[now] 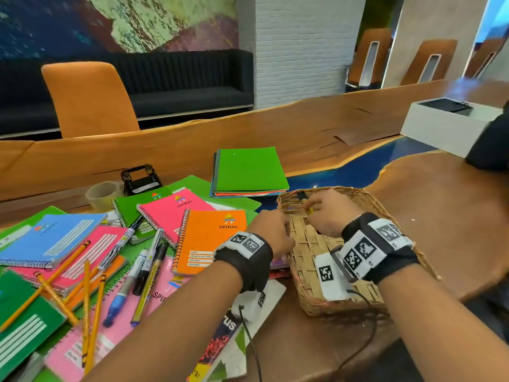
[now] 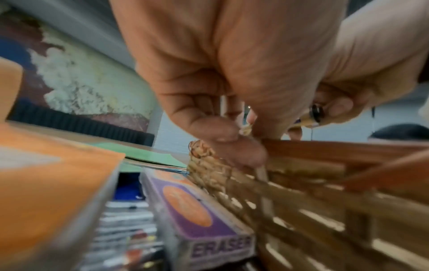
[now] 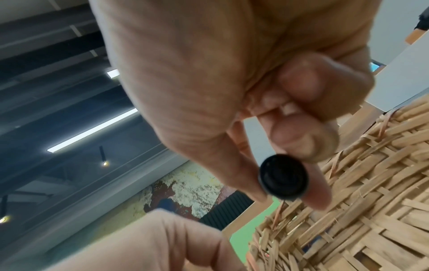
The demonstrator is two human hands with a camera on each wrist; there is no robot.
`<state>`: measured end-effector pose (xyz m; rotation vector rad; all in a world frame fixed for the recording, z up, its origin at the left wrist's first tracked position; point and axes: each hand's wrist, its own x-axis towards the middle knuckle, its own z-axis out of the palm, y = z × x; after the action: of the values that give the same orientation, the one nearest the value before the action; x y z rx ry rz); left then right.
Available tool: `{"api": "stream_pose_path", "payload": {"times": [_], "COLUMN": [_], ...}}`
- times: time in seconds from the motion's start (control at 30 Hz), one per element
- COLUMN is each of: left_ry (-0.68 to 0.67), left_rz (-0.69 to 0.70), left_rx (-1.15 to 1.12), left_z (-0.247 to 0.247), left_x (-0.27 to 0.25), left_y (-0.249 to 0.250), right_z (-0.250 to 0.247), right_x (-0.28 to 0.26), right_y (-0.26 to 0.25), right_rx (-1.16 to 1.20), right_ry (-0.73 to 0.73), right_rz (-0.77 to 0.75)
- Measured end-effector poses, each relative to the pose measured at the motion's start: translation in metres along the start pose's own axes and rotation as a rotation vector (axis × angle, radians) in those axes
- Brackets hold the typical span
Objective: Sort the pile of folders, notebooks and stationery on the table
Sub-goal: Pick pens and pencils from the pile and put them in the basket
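now, step: lower the marker flat into the basket before letting go.
right hand: pinches the yellow black-capped marker over the woven straw basket.
left hand: grips the basket's near-left rim, steadying it on the wooden counter.

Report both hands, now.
Left hand: grips the basket rim.
Right hand: pinches a black-capped marker over the basket.

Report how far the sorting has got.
Done: folders stacked. In hand: the right hand holds a marker over the basket; the left hand grips its rim. Left: notebooks, pencils and pens lie mixed.
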<state>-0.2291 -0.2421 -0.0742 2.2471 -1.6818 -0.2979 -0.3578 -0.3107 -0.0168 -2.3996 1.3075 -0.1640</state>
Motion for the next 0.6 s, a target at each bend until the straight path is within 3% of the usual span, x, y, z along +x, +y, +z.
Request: {"api": "stream_pose_path", "payload": {"times": [0.6], "left_ry": [-0.018], "left_rz": [-0.255], "left_rx": [-0.062], "left_z": [0.007], "left_x": [0.008], "left_y": [0.003], "right_z": [-0.008], "right_x": [-0.006], "right_y": [-0.005], "right_rx": [0.048], "right_ry": [-0.033], "right_rz": [-0.067]}}
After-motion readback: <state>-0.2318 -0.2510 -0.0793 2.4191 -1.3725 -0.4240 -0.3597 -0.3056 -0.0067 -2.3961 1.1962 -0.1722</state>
